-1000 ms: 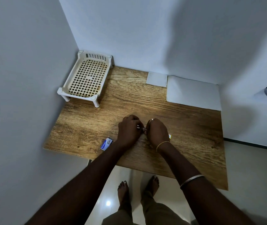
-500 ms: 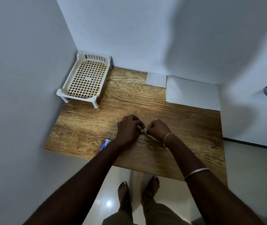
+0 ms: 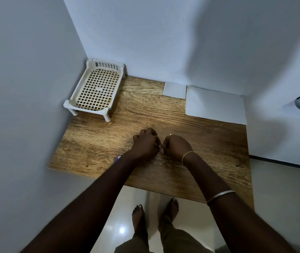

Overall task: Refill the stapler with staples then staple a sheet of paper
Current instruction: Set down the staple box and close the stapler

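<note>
Down low, two bare feet (image 3: 154,216) stand on shiny floor. Both fists, left hand (image 3: 145,143) and right hand (image 3: 177,146), pinch something tiny and silvery between them on the wooden table (image 3: 209,143); stapler hidden. Farther: two paper sheets (image 3: 215,105), one basket (image 3: 97,88), in a white-walled corner.

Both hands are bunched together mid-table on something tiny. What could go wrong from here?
1. The left hand and right hand pinch a small metallic piece between them, mostly hidden from the camera; a slip could drop it onto the wooden table, where it may be hard to spot.
2. The blue box sits right beside the left forearm near the front edge; a sideways arm movement might knock it off.
3. The paper sheets lie far back, needing a reach.
</note>
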Demonstrator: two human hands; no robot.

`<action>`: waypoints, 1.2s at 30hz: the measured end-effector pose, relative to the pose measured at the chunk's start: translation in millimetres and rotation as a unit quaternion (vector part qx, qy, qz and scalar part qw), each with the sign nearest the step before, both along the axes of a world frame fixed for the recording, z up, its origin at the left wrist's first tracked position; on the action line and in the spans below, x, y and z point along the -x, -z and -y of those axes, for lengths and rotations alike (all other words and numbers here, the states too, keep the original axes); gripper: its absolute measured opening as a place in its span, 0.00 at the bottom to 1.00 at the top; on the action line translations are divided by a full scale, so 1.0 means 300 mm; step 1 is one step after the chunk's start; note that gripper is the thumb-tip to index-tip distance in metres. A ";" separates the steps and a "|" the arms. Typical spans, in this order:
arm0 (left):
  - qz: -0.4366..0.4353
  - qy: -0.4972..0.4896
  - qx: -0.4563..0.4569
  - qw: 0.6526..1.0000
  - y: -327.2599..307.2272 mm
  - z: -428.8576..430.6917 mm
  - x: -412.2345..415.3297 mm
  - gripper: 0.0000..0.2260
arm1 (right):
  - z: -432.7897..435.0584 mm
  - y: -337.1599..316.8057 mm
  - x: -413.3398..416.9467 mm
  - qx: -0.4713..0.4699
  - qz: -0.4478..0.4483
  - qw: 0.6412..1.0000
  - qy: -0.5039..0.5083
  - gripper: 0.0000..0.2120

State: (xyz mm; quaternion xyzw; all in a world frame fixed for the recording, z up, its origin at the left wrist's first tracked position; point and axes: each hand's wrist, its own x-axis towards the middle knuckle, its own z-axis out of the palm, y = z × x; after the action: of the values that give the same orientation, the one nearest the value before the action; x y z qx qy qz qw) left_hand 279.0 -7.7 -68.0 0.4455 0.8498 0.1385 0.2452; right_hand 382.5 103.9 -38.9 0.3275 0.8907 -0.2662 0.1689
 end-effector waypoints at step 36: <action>0.594 -0.294 -0.300 0.686 -0.309 0.074 -0.118 0.10 | -0.011 -0.401 -0.073 0.313 -0.265 0.901 0.137 0.05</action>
State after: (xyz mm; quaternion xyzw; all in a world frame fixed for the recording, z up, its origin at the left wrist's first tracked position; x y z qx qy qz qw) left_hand 314.6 -29.9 24.7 0.0471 0.5270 0.6870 0.4981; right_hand 404.3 107.3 81.5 0.2939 0.7193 -0.6292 -0.0182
